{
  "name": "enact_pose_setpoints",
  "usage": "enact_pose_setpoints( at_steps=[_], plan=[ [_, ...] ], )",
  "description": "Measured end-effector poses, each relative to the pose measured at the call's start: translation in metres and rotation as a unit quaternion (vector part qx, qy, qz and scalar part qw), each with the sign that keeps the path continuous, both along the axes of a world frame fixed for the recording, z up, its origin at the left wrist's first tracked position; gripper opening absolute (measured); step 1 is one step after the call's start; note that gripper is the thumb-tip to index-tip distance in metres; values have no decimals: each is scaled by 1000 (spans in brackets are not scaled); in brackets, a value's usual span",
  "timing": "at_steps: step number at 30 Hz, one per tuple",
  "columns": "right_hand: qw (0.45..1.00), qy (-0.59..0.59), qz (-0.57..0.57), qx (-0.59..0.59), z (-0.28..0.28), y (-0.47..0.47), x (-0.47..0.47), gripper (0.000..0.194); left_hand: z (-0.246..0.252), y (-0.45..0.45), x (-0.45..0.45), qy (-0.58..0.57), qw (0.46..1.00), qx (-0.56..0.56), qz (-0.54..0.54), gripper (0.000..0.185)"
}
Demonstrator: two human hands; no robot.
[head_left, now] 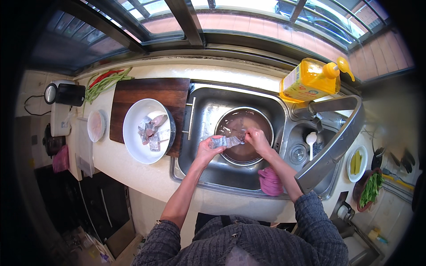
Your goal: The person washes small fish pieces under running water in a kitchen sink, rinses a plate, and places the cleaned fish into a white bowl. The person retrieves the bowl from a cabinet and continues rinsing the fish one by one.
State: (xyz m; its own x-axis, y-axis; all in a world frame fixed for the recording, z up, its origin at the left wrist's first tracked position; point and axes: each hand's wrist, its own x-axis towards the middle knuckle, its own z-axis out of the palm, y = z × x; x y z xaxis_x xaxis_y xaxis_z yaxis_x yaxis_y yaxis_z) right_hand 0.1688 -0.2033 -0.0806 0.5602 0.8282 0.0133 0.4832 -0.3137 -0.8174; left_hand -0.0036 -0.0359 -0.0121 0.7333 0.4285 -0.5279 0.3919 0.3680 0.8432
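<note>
My left hand (208, 150) holds a silvery piece of fish (225, 142) above the front left rim of a round metal basin. Cloudy brownish water fills the basin (228, 159), which stands in the stainless steel sink (203, 166). Close to the fish's right end is my right hand (257, 138), its fingers pinched together over the basin; a small thin thing seems to show at its fingertips, too small to name. Left of the sink, a white bowl (131, 146) with several cut fish pieces (153, 131) stands partly on a dark wooden cutting board (121, 94).
A pink cloth (270, 181) hangs at the sink's front edge. The faucet (332, 146) arches over the small right basin, where a white spoon (311, 141) lies. A yellow soap bottle (309, 79) stands behind. Green beans (105, 83) and red chillies (104, 77) lie at back left.
</note>
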Motion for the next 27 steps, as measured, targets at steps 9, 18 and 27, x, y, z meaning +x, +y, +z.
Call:
enact_pose_setpoints(
  at_steps=[9,18,27],
  plan=[
    [940,-195,119,-255,-7,10,2,17,4,8,-10,-23,992,-121,-28,39],
    [899,419,105,-73,48,19,11,44,-2,-2,-4,-29,979,-201,-34,36],
    [883,437,91,-147,51,28,1,35,-12,-9,-1,6,984,-173,-36,31]
  ],
)
